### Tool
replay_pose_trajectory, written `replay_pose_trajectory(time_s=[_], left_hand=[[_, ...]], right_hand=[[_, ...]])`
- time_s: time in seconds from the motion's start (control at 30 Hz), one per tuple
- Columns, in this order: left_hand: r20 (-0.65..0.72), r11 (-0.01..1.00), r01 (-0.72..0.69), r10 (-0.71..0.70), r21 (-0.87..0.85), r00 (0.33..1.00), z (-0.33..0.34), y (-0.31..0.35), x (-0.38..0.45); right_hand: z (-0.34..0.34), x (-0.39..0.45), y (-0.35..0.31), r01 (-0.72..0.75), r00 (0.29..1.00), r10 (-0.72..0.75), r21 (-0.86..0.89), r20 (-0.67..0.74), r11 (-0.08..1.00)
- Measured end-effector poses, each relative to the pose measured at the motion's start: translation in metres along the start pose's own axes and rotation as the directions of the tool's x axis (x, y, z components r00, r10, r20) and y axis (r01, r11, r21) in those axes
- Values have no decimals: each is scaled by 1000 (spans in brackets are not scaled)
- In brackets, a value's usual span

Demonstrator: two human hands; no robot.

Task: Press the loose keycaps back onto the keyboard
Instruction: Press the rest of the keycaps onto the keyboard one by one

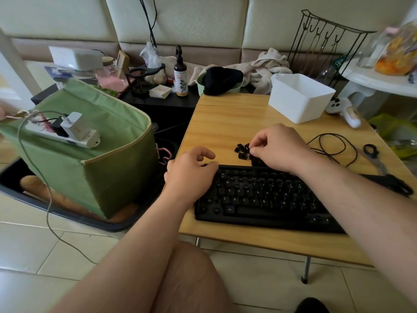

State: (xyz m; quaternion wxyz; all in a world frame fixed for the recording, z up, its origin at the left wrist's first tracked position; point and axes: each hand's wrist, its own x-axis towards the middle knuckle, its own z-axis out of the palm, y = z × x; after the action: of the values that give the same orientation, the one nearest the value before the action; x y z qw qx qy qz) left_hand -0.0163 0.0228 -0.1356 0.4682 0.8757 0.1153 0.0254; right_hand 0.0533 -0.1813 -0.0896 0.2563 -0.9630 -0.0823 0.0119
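The right hand (277, 147) pinches one keycap at the loose keycaps (242, 151), just beyond the keyboard (259, 197) far edge; the left hand (191, 170) rests loosely curled, gripping nothing.

A lived-in home room is showing here: a padded cream wall (180, 16) is backing a low folding tabletop (225, 123), a green fabric storage box (90, 166) is sitting on the tiled floor (33, 245), and crumpled towels (264, 66) are lying behind.

Black plastic keyboard (266, 197) with white legends, black loose keycaps (242, 151) beside it, on a pale yellow wood-grain table (225, 123). White rectangular plastic bin (301, 98) behind, green fabric bag (94, 159) alongside.
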Motion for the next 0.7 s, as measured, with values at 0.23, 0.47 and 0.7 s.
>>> replay_pose_trajectory(time_s=[0.23,0.47,0.7], left_hand=[[193,892,-278,221,356,956,13,51,55],[259,788,-323,214,525,942,52,52,72],[303,987,-136,158,-90,940,3,55,31]], right_hand=[[22,7,7,-11,999,10,-30,-39,999],[26,0,12,18,995,-14,38,-104,999],[9,-26,8,235,967,-174,380,-189,895]])
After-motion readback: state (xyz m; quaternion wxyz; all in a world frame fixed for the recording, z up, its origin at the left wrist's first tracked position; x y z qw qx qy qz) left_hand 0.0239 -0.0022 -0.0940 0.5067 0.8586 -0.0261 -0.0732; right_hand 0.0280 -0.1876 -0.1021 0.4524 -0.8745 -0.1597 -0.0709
